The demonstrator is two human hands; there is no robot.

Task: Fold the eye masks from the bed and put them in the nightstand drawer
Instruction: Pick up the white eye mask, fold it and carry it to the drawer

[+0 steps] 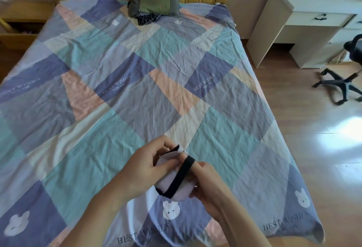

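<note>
The eye mask [172,178], folded, is held over the bed's [137,82] foot, with its black strap [181,176] running from 1 to 7 o'clock. The left hand [145,164] pinches its top edge; the right hand [207,186] cups it beneath. The nightstand drawer [17,31] lies open, well apart at 10 o'clock, nearer the left hand.

A wide bed [121,82] under a pastel patchwork sheet carries a green-grey pillow [154,3] and dark checked cloth [147,19] by its head edge.
</note>
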